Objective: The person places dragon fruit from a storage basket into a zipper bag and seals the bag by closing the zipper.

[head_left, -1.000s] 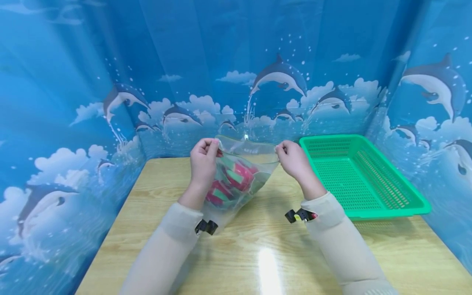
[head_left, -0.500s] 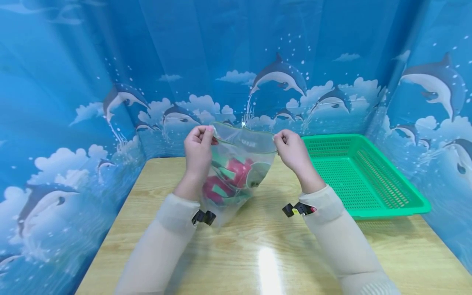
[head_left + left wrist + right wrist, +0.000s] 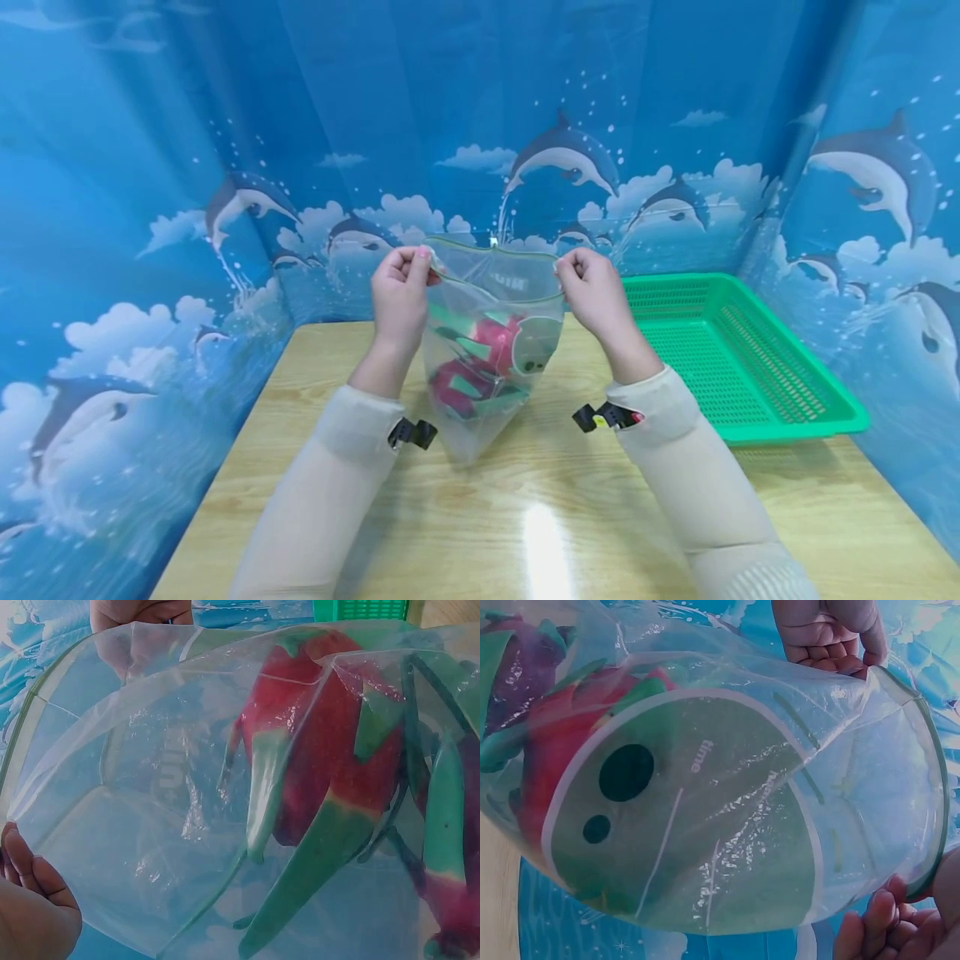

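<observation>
A clear zip bag (image 3: 468, 437) with a green-edged mouth hangs tilted over the table, holding two dragon fruits. One dragon fruit (image 3: 497, 340), red with green scales, lies higher at the right; the darker one (image 3: 456, 387) is lower left. My left hand (image 3: 399, 296) pinches the left corner of the mouth between thumb and fingers. Opposite it, my right hand (image 3: 596, 292) pinches the right corner, and the mouth gapes between them. A small white slider (image 3: 493, 242) sits on the far edge. In the right wrist view, a printed oval panel (image 3: 727, 825) partly covers the fruit.
A green plastic basket (image 3: 787, 435) with slotted walls stands on the table's right side, beyond my right forearm. The wooden table (image 3: 480, 533) ends at a blue dolphin-print curtain (image 3: 420, 100) behind and on both sides.
Both hands have risen, drawing the bag up and more upright. The mouth has spread wider, and the fruits have settled lower relative to it. The basket has stayed put.
</observation>
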Tool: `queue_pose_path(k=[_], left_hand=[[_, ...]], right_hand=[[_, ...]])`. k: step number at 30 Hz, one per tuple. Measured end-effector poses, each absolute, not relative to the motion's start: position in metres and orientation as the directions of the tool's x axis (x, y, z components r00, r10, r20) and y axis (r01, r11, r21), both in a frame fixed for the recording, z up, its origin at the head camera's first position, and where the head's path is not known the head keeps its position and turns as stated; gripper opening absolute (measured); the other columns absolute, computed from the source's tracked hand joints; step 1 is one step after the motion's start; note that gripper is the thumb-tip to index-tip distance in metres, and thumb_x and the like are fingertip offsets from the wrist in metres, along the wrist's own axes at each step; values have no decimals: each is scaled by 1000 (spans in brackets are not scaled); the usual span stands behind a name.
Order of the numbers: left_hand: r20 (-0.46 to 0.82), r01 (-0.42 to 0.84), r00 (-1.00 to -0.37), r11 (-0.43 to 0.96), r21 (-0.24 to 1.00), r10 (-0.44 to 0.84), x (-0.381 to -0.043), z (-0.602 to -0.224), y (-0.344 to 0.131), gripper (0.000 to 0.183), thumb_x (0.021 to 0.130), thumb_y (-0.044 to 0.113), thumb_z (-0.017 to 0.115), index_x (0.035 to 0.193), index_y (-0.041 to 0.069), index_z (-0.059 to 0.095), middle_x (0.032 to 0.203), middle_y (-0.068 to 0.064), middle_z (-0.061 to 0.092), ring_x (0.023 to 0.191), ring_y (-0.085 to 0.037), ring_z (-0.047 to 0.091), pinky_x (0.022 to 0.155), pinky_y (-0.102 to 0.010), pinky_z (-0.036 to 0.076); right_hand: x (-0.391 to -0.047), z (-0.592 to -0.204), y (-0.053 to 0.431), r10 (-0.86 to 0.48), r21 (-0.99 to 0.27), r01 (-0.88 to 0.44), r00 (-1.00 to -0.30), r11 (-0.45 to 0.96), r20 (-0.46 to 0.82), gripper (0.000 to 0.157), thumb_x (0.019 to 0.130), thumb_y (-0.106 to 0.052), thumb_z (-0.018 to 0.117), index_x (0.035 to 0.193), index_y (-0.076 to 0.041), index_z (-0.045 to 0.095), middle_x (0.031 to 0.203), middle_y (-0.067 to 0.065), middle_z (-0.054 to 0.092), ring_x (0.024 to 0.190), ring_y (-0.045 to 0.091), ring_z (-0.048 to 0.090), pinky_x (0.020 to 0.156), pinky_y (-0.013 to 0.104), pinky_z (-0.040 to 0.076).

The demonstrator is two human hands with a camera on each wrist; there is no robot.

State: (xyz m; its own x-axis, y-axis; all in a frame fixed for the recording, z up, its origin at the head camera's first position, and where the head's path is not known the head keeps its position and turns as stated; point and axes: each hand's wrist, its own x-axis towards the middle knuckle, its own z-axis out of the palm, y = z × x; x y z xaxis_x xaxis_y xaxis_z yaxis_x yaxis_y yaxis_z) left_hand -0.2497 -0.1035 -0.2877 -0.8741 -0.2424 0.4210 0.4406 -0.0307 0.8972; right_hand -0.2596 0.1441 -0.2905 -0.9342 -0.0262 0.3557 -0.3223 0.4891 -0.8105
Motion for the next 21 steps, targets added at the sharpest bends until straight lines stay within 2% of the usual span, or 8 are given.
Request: queue_pose_path(k=[6, 14, 21], left_hand=[[412, 430, -882, -31, 902, -230, -248, -291, -103, 20, 102, 26, 60, 99, 7, 62, 82, -1, 65, 79, -16, 62, 82, -30, 54], [383, 397, -906, -44, 917, -180, -246, -301, -100, 22, 102, 29, 59, 99, 8, 61, 83, -2, 63, 80, -17, 61, 82, -30, 53], [366, 379, -912, -38, 925, -186, -247, -308, -97, 21, 102, 26, 61, 100, 5, 62, 81, -2, 63, 77, -15, 60, 78, -28, 53]], right_hand=[[-258, -292, 144, -34, -814, -308, -941, 493, 336, 29, 106, -29, 43, 100, -7, 61, 75, 8, 57, 75, 35, 58, 62, 38, 47], [-257, -293, 144, -52, -817, -294, -949, 496, 311, 28, 107, -28, 43, 105, -7, 62, 77, 8, 59, 54, 20, 43, 52, 36, 41], [-257, -299, 144, -77, -814, -305, -948, 494, 308, 30, 107, -29, 44, 106, -6, 63, 75, 9, 58, 50, 17, 38, 47, 33, 38]])
